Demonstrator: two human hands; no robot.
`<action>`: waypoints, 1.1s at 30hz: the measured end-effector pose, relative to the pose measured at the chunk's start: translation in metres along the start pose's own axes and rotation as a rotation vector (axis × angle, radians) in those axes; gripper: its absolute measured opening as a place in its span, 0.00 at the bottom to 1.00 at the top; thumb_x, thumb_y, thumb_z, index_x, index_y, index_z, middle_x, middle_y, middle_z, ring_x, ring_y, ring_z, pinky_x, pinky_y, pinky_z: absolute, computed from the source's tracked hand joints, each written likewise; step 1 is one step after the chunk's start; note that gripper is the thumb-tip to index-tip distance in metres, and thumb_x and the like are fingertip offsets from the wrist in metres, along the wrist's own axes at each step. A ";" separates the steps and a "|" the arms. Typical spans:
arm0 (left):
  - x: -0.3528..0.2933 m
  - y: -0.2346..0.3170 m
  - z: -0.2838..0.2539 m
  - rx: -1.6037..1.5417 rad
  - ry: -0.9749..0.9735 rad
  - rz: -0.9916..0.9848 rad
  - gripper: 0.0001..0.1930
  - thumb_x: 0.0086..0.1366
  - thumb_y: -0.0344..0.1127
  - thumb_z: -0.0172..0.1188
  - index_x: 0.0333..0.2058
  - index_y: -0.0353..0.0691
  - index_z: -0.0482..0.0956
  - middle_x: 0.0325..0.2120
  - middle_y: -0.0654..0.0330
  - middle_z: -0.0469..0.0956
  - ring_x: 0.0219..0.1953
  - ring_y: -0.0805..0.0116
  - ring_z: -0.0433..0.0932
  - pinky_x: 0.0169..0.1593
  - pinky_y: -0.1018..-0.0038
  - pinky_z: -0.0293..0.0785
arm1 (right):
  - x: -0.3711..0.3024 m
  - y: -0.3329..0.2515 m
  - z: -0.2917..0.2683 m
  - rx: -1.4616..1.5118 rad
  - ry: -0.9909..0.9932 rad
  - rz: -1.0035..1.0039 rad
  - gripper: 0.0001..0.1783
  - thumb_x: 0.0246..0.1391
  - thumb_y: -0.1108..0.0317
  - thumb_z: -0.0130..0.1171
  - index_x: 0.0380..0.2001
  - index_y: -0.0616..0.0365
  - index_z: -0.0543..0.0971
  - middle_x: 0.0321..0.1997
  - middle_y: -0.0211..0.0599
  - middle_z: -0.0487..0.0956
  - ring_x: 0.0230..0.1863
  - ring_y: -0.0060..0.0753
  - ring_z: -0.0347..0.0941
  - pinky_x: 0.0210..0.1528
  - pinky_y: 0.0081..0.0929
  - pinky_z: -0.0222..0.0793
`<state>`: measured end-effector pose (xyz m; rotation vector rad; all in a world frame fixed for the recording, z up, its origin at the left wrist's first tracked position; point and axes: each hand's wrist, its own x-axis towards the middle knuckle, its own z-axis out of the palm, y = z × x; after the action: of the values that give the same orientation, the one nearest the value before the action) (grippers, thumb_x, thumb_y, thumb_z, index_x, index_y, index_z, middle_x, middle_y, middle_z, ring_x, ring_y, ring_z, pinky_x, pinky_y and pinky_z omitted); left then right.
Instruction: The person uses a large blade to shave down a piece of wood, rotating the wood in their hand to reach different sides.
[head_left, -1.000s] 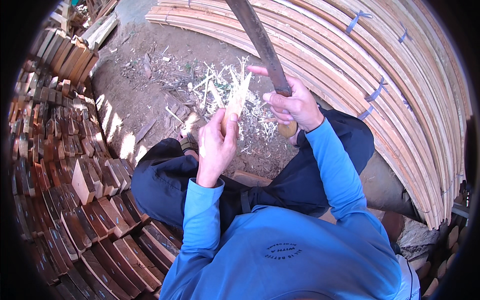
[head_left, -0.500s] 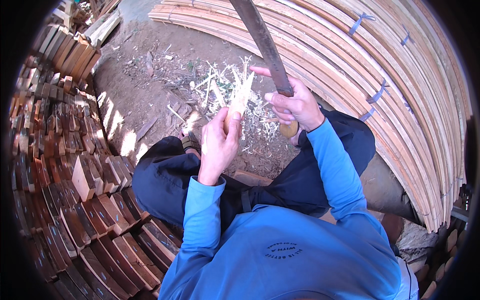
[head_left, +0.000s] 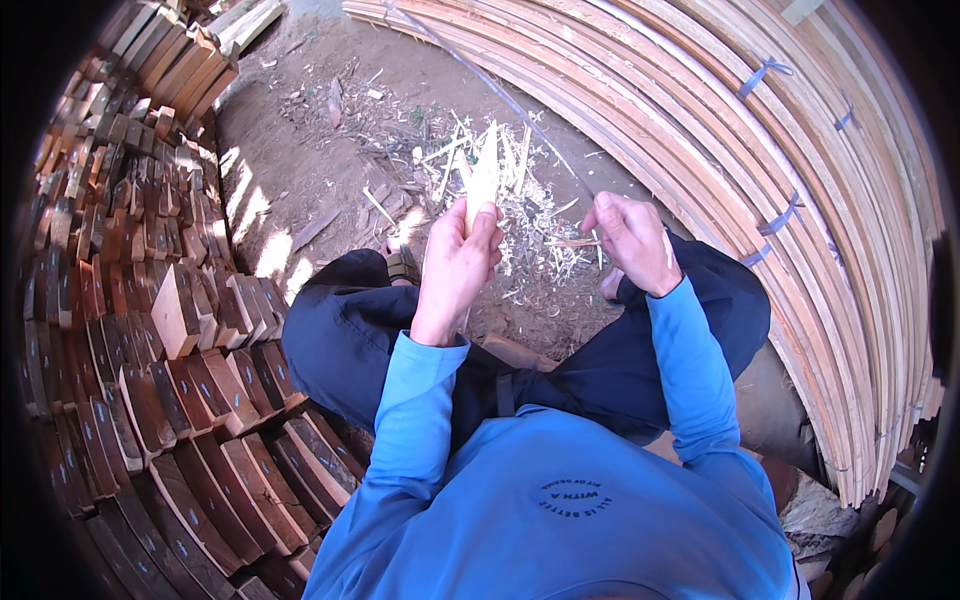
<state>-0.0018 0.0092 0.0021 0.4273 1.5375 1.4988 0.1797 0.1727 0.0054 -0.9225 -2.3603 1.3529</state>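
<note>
My left hand [head_left: 457, 268] is closed round the lower part of a pale piece of wood [head_left: 484, 185], whose tapered, pointed end sticks up away from me, brightly lit. My right hand [head_left: 634, 240] is wrapped round the handle of a machete [head_left: 502, 93]. The long blade runs up and to the left, seen nearly edge-on as a thin dark line, apart from the wood. Fingers hide most of the handle. Beneath both hands lies a scatter of pale wood shavings [head_left: 548, 228] on the ground.
Stacked short wooden blocks [head_left: 190, 440] rise close along my left side. Long bundled strips of wood [head_left: 640, 100], tied with blue bands [head_left: 765, 75], curve along the far and right side. My bent legs [head_left: 350, 330] flank the dirt ground [head_left: 290, 120].
My right hand's stretched forefinger has closed in round the machete handle. The blade has turned edge-on and swung left. My left hand still holds the wood, now pointing more upright.
</note>
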 end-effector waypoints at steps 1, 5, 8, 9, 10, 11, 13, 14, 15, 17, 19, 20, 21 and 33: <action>-0.003 0.005 0.001 -0.108 -0.033 -0.054 0.10 0.80 0.41 0.51 0.40 0.42 0.72 0.22 0.74 0.63 0.20 0.86 0.58 0.21 0.84 0.52 | -0.002 0.001 0.002 -0.061 -0.017 -0.014 0.35 0.70 0.39 0.49 0.29 0.64 0.82 0.17 0.43 0.76 0.23 0.41 0.76 0.31 0.43 0.67; -0.002 0.006 -0.003 -0.199 -0.020 -0.036 0.11 0.80 0.42 0.49 0.38 0.43 0.69 0.22 0.73 0.63 0.18 0.86 0.56 0.20 0.83 0.49 | -0.016 -0.005 0.006 -0.162 -0.111 0.000 0.34 0.68 0.39 0.54 0.28 0.64 0.81 0.15 0.50 0.73 0.20 0.50 0.74 0.27 0.45 0.66; -0.004 0.011 -0.002 -0.295 0.021 -0.047 0.11 0.80 0.42 0.48 0.37 0.44 0.67 0.21 0.72 0.62 0.16 0.86 0.55 0.18 0.82 0.47 | -0.025 0.008 0.009 -0.246 -0.093 -0.092 0.32 0.66 0.40 0.58 0.28 0.64 0.81 0.14 0.52 0.72 0.19 0.56 0.74 0.25 0.47 0.66; -0.005 0.011 -0.002 -0.297 0.025 -0.061 0.11 0.80 0.41 0.48 0.37 0.44 0.67 0.20 0.72 0.62 0.16 0.86 0.55 0.18 0.82 0.47 | -0.027 0.010 0.009 -0.268 -0.092 -0.119 0.32 0.65 0.40 0.58 0.28 0.64 0.81 0.14 0.52 0.72 0.19 0.57 0.74 0.26 0.47 0.67; -0.005 0.011 -0.002 -0.300 0.029 -0.076 0.11 0.80 0.41 0.48 0.37 0.44 0.66 0.20 0.72 0.61 0.16 0.85 0.54 0.17 0.82 0.46 | -0.028 0.011 0.009 -0.302 -0.086 -0.138 0.32 0.64 0.40 0.60 0.29 0.64 0.82 0.14 0.53 0.73 0.20 0.58 0.76 0.26 0.48 0.68; -0.006 0.011 -0.002 -0.301 0.032 -0.089 0.11 0.80 0.41 0.48 0.36 0.44 0.66 0.20 0.72 0.61 0.15 0.85 0.54 0.17 0.82 0.46 | -0.028 0.015 0.011 -0.323 -0.064 -0.148 0.32 0.63 0.40 0.60 0.29 0.64 0.82 0.15 0.53 0.73 0.20 0.58 0.76 0.26 0.48 0.68; -0.005 0.009 -0.002 -0.303 0.023 -0.086 0.11 0.80 0.41 0.47 0.37 0.43 0.66 0.19 0.72 0.60 0.15 0.85 0.53 0.16 0.81 0.45 | -0.029 0.022 0.014 -0.365 -0.020 -0.168 0.33 0.62 0.38 0.61 0.30 0.64 0.82 0.15 0.53 0.74 0.21 0.58 0.77 0.27 0.47 0.69; -0.004 0.008 -0.001 -0.304 0.017 -0.084 0.11 0.80 0.41 0.47 0.37 0.43 0.66 0.19 0.72 0.60 0.14 0.85 0.53 0.16 0.81 0.45 | -0.028 0.022 0.014 -0.384 -0.010 -0.158 0.33 0.61 0.38 0.61 0.30 0.64 0.83 0.16 0.53 0.75 0.21 0.58 0.77 0.27 0.47 0.70; -0.004 0.008 -0.001 -0.301 0.012 -0.087 0.12 0.80 0.41 0.47 0.37 0.43 0.66 0.19 0.72 0.60 0.14 0.85 0.53 0.16 0.81 0.45 | -0.027 0.022 0.016 -0.403 -0.001 -0.148 0.33 0.61 0.37 0.61 0.30 0.64 0.83 0.16 0.53 0.75 0.22 0.58 0.77 0.27 0.47 0.70; -0.005 0.008 -0.002 -0.296 0.004 -0.093 0.12 0.81 0.42 0.47 0.37 0.42 0.66 0.18 0.73 0.59 0.14 0.85 0.52 0.16 0.81 0.45 | -0.023 0.019 0.018 -0.429 0.012 -0.135 0.34 0.60 0.36 0.61 0.31 0.64 0.84 0.17 0.53 0.76 0.22 0.58 0.78 0.29 0.47 0.71; -0.002 0.004 -0.005 -0.301 -0.013 -0.087 0.11 0.80 0.41 0.47 0.37 0.42 0.66 0.19 0.71 0.62 0.14 0.84 0.55 0.16 0.80 0.49 | -0.016 0.016 0.020 -0.443 0.020 -0.128 0.35 0.60 0.36 0.61 0.31 0.64 0.84 0.18 0.53 0.78 0.23 0.58 0.79 0.31 0.47 0.73; -0.001 0.003 -0.006 -0.302 -0.022 -0.085 0.11 0.80 0.40 0.47 0.38 0.41 0.67 0.19 0.70 0.64 0.14 0.83 0.57 0.16 0.80 0.51 | -0.012 0.013 0.021 -0.455 0.000 -0.103 0.35 0.60 0.35 0.60 0.31 0.64 0.84 0.18 0.54 0.78 0.24 0.58 0.79 0.32 0.47 0.73; -0.002 0.003 -0.005 -0.278 -0.014 -0.103 0.12 0.81 0.41 0.47 0.37 0.42 0.67 0.19 0.71 0.62 0.14 0.83 0.55 0.16 0.80 0.50 | -0.007 0.009 0.021 -0.468 -0.021 -0.078 0.36 0.60 0.34 0.60 0.32 0.64 0.84 0.19 0.55 0.78 0.26 0.58 0.80 0.34 0.47 0.74; 0.004 0.004 0.001 -0.418 -0.050 -0.105 0.11 0.82 0.40 0.44 0.38 0.42 0.67 0.19 0.73 0.60 0.14 0.84 0.52 0.17 0.80 0.45 | 0.026 0.039 0.012 -0.097 0.062 -0.004 0.39 0.70 0.37 0.50 0.24 0.69 0.76 0.15 0.49 0.65 0.19 0.42 0.63 0.27 0.46 0.57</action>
<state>-0.0041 0.0138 0.0048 0.1359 1.1479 1.6602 0.1691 0.1958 -0.0363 -0.9713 -2.3982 1.1996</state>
